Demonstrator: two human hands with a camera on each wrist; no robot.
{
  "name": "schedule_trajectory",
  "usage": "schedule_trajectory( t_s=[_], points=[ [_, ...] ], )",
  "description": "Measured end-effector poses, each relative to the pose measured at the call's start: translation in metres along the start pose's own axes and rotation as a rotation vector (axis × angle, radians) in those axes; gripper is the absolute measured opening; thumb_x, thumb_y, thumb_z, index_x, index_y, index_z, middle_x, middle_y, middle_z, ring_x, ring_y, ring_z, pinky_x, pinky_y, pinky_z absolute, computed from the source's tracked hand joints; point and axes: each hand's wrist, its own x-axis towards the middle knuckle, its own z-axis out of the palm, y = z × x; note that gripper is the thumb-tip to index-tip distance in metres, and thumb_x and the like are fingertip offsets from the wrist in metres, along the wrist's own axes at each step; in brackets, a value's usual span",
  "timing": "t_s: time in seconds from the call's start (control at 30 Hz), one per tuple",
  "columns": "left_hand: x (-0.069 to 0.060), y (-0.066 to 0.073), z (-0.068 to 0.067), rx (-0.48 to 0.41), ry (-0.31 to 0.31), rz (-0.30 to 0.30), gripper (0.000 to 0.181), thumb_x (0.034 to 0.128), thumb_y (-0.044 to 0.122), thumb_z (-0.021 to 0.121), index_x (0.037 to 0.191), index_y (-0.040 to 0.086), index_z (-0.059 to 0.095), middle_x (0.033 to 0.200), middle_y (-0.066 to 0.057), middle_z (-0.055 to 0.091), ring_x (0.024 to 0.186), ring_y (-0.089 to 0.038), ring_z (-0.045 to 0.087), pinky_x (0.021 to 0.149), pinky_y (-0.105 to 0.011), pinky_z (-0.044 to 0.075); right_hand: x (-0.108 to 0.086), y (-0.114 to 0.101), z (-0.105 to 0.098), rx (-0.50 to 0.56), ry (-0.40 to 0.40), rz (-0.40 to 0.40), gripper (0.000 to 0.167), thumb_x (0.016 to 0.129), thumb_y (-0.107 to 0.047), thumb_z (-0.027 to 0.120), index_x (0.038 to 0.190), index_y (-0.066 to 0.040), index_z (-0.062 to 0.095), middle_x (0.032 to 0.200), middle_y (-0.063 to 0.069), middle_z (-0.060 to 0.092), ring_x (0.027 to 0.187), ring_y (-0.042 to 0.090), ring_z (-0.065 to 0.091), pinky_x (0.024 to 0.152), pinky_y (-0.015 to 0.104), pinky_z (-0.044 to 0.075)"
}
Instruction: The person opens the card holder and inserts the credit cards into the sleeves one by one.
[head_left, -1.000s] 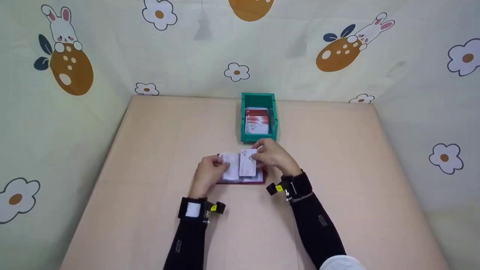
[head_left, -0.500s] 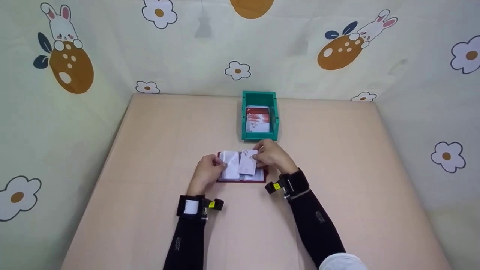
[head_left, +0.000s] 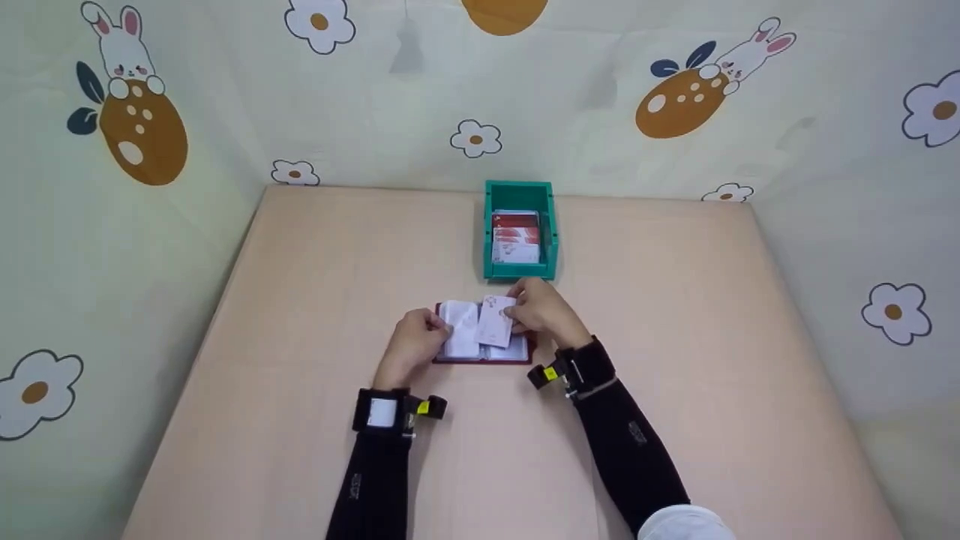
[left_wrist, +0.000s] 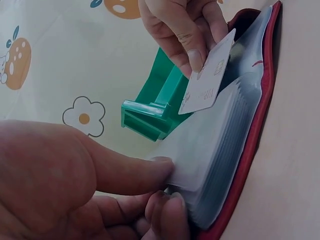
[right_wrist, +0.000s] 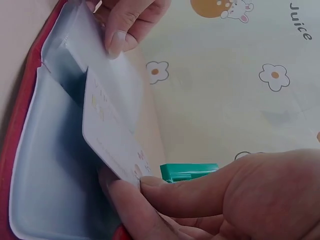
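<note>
A red-covered card holder (head_left: pixel 510 352) with clear plastic sleeves lies spread on the table. My left hand (head_left: pixel 412 345) pinches the stack of sleeves (left_wrist: pixel 205 145) on its left side between thumb and fingers. Over the right side, my right hand (head_left: pixel 550 311) holds a white card (head_left: pixel 495 321) by its right edge. In the right wrist view the card (right_wrist: pixel 112 132) is tilted above a clear sleeve (right_wrist: pixel 50 165), its near end between the thumb and fingers. Whether the card's lower edge touches the sleeves, I cannot tell.
Behind the holder stands a green bin (head_left: pixel 522 271) with several red and white cards (head_left: pixel 516 238) inside. The table (head_left: pixel 337 255) meets a patterned wall (head_left: pixel 390 112) at the back. Camera straps (head_left: pixel 592 367) sit on both wrists.
The card in my right hand has tilted slightly and shifted a little to the left. My left thumb has drawn back a little toward the outer edge of the sleeves.
</note>
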Motion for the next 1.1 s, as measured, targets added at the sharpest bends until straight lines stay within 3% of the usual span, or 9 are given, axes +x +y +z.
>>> schedule_trajectory(
  t_s=[0.47, 0.77, 1.1],
  points=[
    [0.0007, 0.0022, -0.0017, 0.000, -0.012, -0.028, 0.015, 0.1021, 0.014, 0.067, 0.103, 0.000, 0.070, 0.097, -0.011, 0.069, 0.085, -0.021, 0.062, 0.068, -0.024, 0.047, 0.0031, -0.0003, -0.0007, 0.028, 0.017, 0.044, 0.033, 0.106, -0.004, 0.065, 0.137, 0.004, 0.057, 0.126, 0.024, 0.067, 0.091, 0.022, 0.074, 0.075, 0.027, 0.065],
    [0.0009, 0.0043, -0.0006, -0.003, -0.026, -0.043, 0.015, 0.1030, 0.015, 0.065, 0.103, 0.001, 0.069, 0.097, -0.011, 0.067, 0.084, -0.021, 0.061, 0.067, -0.025, 0.046, 0.0031, 0.0048, -0.0029, 0.061, 0.050, 0.031, 0.031, 0.107, -0.002, 0.062, 0.135, 0.007, 0.055, 0.131, 0.027, 0.065, 0.096, 0.025, 0.074, 0.076, 0.028, 0.066],
    [0.0009, 0.0018, 0.0003, 0.000, -0.008, -0.044, 0.015, 0.1011, 0.013, 0.064, 0.103, 0.000, 0.070, 0.096, -0.010, 0.067, 0.083, -0.020, 0.060, 0.065, -0.024, 0.046, 0.0043, 0.0061, -0.0005, 0.046, 0.017, 0.027, 0.034, 0.106, -0.003, 0.064, 0.138, 0.006, 0.055, 0.126, 0.025, 0.068, 0.088, 0.022, 0.076, 0.073, 0.027, 0.066]
  ],
)
